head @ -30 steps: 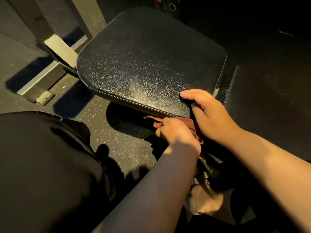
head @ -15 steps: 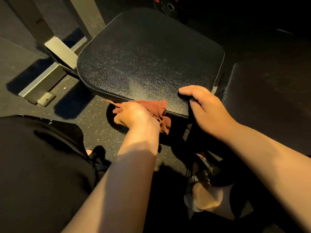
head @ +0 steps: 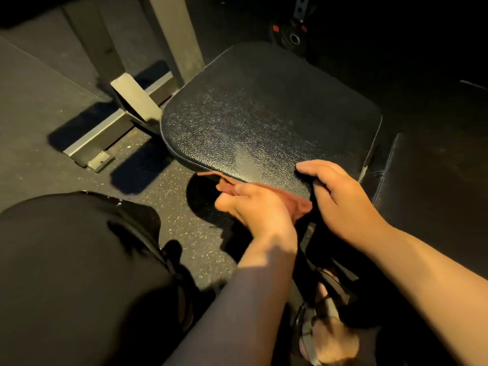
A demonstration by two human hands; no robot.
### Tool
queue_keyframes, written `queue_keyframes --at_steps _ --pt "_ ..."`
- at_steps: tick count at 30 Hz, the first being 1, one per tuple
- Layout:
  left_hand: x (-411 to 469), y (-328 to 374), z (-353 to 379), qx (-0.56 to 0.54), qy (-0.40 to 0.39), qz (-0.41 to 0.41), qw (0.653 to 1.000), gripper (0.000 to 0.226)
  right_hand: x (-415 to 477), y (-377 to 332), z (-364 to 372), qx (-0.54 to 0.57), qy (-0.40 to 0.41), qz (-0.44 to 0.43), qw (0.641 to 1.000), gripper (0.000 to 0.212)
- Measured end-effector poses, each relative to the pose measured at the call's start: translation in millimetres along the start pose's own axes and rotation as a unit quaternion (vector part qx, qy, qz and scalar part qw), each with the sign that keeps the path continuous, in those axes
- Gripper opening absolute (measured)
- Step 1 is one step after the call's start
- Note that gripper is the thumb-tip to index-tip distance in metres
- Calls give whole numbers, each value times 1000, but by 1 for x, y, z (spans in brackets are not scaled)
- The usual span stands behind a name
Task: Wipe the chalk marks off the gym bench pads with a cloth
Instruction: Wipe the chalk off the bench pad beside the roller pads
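Left hand (head: 253, 207) centre frame, fingers curled, gripping rust-red cloth (head: 298, 204) against near edge of black textured vinyl bench pad (head: 264, 122). Right hand (head: 340, 202) just beside, clamped over pad's near right corner. Grey steel frame (head: 105, 136) upper left, on speckled rubber floor (head: 169, 202).

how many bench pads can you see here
2. The textured pad in the centre, the darker pad to its right past the gap. Others may be hidden in the dark.

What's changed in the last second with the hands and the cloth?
The left hand, holding the cloth, slid left along the near edge of the bench pad, then came partway back toward the right hand. Unchanged: the cloth stays gripped, and the right hand keeps holding the pad's near corner.
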State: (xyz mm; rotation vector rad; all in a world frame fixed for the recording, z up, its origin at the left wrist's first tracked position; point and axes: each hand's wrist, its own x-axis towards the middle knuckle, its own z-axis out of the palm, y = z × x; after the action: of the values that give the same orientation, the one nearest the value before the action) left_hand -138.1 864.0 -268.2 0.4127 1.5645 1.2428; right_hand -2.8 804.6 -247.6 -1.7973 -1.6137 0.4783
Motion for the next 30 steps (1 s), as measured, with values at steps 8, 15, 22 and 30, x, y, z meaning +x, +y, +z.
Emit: queue_keyframes --at_steps 8,15,22,30 --pt "16 56 6 26 -14 154 988 34 10 -22 11 42 18 -16 999 39" --pt "-44 75 22 15 -295 19 955 30 25 -35 35 58 -2 76 995 66" --pt "-34 71 19 42 -221 60 973 27 62 -38 16 -162 -95 -10 982 59" --pt "-26 63 24 124 -206 105 965 29 144 32 -35 -169 -67 93 979 59"
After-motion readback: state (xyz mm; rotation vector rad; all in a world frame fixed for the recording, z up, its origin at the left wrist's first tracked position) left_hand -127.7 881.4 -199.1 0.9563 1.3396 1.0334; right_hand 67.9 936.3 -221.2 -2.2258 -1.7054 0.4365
